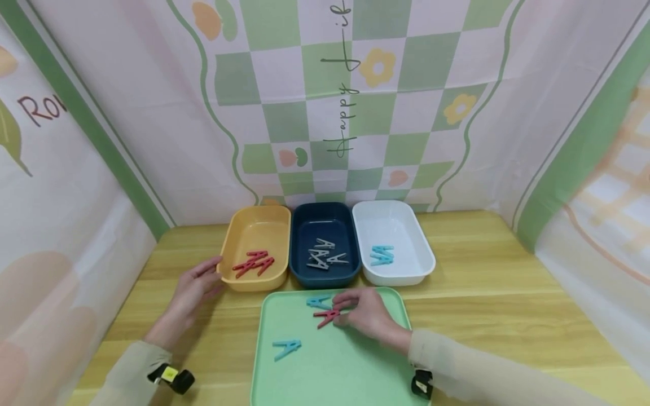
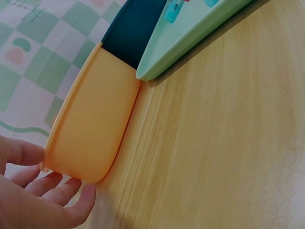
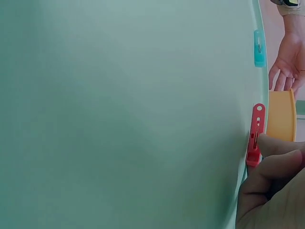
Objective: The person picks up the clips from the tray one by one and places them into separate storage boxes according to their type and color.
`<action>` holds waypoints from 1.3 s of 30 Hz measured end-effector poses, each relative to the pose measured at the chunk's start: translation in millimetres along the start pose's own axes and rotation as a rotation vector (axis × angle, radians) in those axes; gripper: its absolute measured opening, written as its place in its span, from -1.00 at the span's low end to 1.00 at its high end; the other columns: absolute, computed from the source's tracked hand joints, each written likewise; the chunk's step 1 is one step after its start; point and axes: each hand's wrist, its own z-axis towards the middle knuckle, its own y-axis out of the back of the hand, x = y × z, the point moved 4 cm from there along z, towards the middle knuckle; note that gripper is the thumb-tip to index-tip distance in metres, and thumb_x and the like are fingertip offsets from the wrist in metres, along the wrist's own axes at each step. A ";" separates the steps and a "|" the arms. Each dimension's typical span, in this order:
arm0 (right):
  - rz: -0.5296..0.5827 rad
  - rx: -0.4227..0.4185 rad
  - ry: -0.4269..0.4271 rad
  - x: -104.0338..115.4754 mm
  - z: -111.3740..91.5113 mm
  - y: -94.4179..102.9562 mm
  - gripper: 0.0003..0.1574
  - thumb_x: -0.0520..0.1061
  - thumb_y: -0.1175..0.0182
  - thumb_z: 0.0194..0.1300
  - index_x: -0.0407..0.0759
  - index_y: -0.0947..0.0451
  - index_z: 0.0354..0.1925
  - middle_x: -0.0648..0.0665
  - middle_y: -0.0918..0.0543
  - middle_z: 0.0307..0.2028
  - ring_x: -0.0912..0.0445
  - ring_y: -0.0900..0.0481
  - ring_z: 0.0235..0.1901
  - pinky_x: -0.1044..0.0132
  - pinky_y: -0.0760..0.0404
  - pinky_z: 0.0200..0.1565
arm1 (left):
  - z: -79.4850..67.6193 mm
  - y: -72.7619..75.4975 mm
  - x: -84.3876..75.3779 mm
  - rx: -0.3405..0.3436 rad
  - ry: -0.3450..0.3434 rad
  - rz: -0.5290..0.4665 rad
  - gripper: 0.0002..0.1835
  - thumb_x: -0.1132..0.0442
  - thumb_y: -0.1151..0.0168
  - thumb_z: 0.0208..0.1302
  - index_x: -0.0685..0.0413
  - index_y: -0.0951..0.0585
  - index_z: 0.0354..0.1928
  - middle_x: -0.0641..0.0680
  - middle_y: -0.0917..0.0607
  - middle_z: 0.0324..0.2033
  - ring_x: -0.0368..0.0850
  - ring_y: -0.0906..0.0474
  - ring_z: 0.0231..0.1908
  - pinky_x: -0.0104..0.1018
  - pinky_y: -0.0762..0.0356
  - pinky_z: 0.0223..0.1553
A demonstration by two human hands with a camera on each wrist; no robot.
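My right hand point(image 1: 367, 313) is over the back part of the green tray point(image 1: 345, 372), pinching one end of a red clothespin point(image 1: 326, 316) between thumb and fingers. Right beside this clothespin lies a blue clothespin point(image 1: 318, 303). A second blue clothespin point(image 1: 287, 348) rests nearer the tray's left side. My left hand point(image 1: 195, 290) touches the outer left side of the yellow bin point(image 1: 256, 214), its fingers relaxed against the rim and wall. Inside that bin lie red clothespins point(image 1: 254, 263).
A navy bin point(image 1: 325, 212) holding several grey clothespins point(image 1: 320, 258) stands against the yellow one. To its right is a white bin point(image 1: 406, 225) with light-blue clothespins point(image 1: 382, 255). All three stand behind the tray on the wooden table point(image 1: 487, 293), before a patterned cloth point(image 1: 330, 113).
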 end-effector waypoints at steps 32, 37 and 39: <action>-0.021 0.005 -0.011 22.6 2.5 6.5 -0.60 -0.38 -0.55 0.10 -0.22 -0.78 -0.05 -0.03 -0.82 -0.20 -0.02 -0.73 -0.04 0.05 -0.71 0.03 | -1.2 0.8 -1.1 -0.002 0.003 -0.002 -0.38 0.44 0.03 0.59 0.25 -0.17 0.62 0.27 -0.12 0.62 0.26 -0.23 0.49 0.07 -0.39 0.44; 0.008 0.014 0.013 37.2 5.6 5.7 -0.63 -0.35 -0.54 0.16 -0.20 -0.79 -0.03 -0.02 -0.82 -0.18 -0.04 -0.70 0.02 0.02 -0.70 0.07 | -0.5 1.0 -0.6 0.000 0.002 0.000 -0.37 0.43 0.00 0.59 0.24 -0.18 0.62 0.27 -0.12 0.62 0.27 -0.24 0.49 0.06 -0.40 0.44; 0.013 0.018 0.031 43.0 7.1 5.4 -0.63 -0.35 -0.53 0.17 -0.19 -0.79 -0.03 -0.02 -0.82 -0.17 -0.05 -0.71 0.01 0.01 -0.70 0.08 | -0.2 0.7 -0.7 -0.001 0.000 0.002 -0.37 0.43 0.00 0.59 0.24 -0.19 0.62 0.28 -0.12 0.62 0.27 -0.25 0.48 0.07 -0.40 0.44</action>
